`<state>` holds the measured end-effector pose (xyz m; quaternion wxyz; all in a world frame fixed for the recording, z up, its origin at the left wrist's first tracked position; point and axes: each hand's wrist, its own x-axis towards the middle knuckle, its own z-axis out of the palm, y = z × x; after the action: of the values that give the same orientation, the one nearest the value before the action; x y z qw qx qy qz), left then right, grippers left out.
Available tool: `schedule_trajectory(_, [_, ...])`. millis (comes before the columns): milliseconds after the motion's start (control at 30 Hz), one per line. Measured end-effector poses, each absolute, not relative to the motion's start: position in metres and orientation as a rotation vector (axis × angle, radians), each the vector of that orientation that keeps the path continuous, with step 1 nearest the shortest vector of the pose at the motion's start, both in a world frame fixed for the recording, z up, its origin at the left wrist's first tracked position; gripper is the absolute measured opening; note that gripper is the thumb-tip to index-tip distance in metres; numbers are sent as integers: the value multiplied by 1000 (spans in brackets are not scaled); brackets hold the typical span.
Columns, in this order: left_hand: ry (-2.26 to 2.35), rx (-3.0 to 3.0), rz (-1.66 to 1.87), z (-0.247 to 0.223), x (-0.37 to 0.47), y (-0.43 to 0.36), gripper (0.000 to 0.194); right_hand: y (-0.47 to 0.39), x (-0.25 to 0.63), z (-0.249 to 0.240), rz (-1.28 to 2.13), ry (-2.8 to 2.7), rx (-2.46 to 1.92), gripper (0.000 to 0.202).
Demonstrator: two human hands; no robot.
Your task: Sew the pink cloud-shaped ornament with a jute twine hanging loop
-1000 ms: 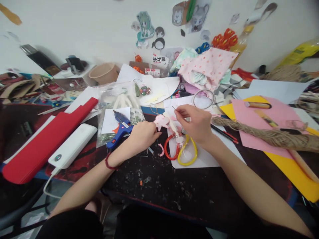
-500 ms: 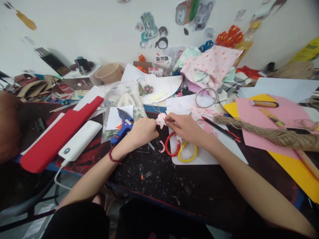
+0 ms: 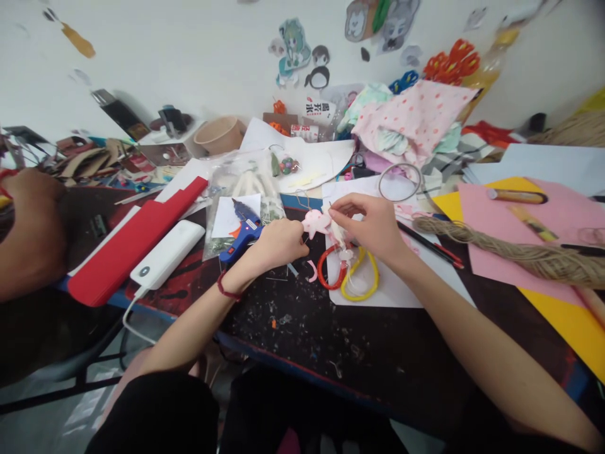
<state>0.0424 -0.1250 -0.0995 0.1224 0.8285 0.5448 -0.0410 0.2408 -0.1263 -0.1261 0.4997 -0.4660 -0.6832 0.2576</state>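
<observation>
A small pink, star-like cut-out [image 3: 316,222] with tiny dark marks is held up over the dark table. My left hand [image 3: 282,243] is closed, its thumb and fingers pinching the left edge of this piece. At the piece's right side my right hand [image 3: 368,222] has thumb and index finger pressed together; something thin and pale shows at the tips, too small to name. Below my right hand lie a red ring [image 3: 326,277] and a yellow ring [image 3: 360,291] with white thread. Beside my left hand rests a blue glue gun [image 3: 243,233].
A white power bank [image 3: 167,253] and a long red case [image 3: 137,243] lie at left. Twine [image 3: 501,252] crosses pink paper [image 3: 486,214] at right. Spotted cloth [image 3: 411,120] is heaped at the back. Another person's arm [image 3: 33,233] rests at far left.
My right hand has drawn slightly up and right from the pink cut-out, uncovering more of it. The left hand keeps its pinch. The whole view has shifted a little.
</observation>
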Motion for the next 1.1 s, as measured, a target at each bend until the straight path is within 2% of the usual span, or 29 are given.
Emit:
schedule_trajectory(200, [1714,2358,105,-81,32,-130,15,-123,242,-129,803,-1488,-1109,11])
schedule_trajectory(500, [1575,2107,929,-90,24,-108,4,-128,239,-129,962,-1446,-1162,15])
schedule_trajectory(567, [1482,2175,999,-94,24,-106,4,-131,236,-127,998,-1438,-1174,15])
schedule_trajectory(800, [1368,2439,802,-100,17,-99,6,-114,220,-118,1138,-1459,-1190,12])
schedule_trajectory(1000, [1549,2506,495,-90,7,-104,18,-91,216,-115,949,-1684,-1229,5])
schedule_trajectory(1100, [1589,2484,463,-92,7,-108,19,-94,220,-120,960,-1736,-1275,2])
